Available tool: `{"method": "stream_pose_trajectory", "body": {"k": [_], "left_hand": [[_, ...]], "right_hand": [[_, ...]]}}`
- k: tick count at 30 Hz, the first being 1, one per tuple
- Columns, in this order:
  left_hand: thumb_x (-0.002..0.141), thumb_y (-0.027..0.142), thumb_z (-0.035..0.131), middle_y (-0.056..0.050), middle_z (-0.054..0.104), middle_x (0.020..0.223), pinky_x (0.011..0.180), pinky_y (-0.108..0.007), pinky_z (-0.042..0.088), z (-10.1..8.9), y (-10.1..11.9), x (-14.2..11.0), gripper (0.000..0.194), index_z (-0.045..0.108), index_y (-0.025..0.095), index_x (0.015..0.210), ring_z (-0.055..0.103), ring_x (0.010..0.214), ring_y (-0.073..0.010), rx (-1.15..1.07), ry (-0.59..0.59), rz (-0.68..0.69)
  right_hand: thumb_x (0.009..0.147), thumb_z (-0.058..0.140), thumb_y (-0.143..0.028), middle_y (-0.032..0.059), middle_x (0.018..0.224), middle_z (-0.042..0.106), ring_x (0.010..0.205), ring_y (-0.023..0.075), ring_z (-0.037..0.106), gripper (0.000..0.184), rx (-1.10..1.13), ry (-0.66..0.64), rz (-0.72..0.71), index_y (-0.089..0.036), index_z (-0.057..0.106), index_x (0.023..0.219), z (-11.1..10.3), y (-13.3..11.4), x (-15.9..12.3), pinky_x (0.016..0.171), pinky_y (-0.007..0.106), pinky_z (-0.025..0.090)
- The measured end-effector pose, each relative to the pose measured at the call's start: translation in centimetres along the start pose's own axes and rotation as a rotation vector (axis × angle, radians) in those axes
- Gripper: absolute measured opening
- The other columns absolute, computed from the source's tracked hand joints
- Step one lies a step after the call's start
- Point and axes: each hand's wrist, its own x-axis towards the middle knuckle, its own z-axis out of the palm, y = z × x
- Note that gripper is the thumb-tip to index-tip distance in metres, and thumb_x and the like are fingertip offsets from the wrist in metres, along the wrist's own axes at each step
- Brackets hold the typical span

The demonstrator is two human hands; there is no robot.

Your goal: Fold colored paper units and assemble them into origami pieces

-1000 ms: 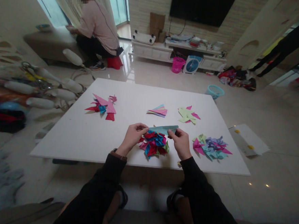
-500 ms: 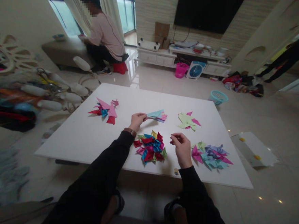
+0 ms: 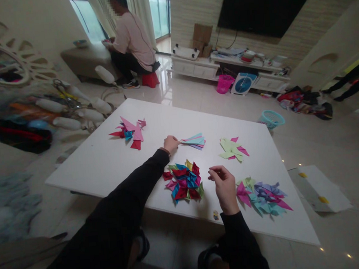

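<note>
My left hand (image 3: 170, 144) is closed on the narrow end of a fanned bundle of folded paper pieces (image 3: 195, 141), light blue, pink and lilac, low over the table. Thumb and fingers of my right hand (image 3: 226, 186) are pressed together in a pinch; whether anything thin is between them I cannot make out. Between my hands lies a heap of shiny folded paper pieces (image 3: 185, 181) in red, blue, green and yellow. Right of my right hand is a pile of lilac, mint and magenta folded paper (image 3: 265, 198). A pale green and magenta folded paper group (image 3: 231, 147) lies farther back.
On the white table's (image 3: 86, 169) far left is a pink and red folded paper group (image 3: 133, 131). A turquoise basket (image 3: 272, 120) stands on the floor beyond the right edge. A person (image 3: 133, 43) sits on a red stool behind the table.
My left hand has lowered the paper bundle closer to the tabletop. My right hand stays pinched near the shiny heap. The whole view has shifted slightly.
</note>
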Motion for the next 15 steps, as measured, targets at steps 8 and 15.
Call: {"method": "stream_pose_trajectory", "body": {"k": [8,15], "left_hand": [[0.077,0.018,0.066,-0.014,0.071,0.097,0.089,-0.035,0.047,-11.2,-4.9,-0.8,0.017,0.066,0.013,0.093,0.065,0.098,-0.0258,0.366,0.353,-0.008],[0.084,0.028,0.061,-0.018,0.061,0.129,0.11,-0.044,0.037,-15.1,-8.1,-0.4,0.033,0.068,0.015,0.114,0.049,0.129,-0.0329,0.585,0.337,0.101]], "right_hand": [[0.08,0.071,-0.034,0.0006,0.074,0.068,0.068,0.0182,0.064,0.016,0.004,-0.018,-0.009,-0.019,0.07,0.083,0.5,-0.2,-0.4,0.066,0.032,0.049],[0.08,0.071,-0.036,0.0013,0.075,0.069,0.068,0.0182,0.064,0.017,0.001,-0.043,-0.012,-0.019,0.07,0.082,1.0,-0.4,-0.5,0.066,0.032,0.05]]}}
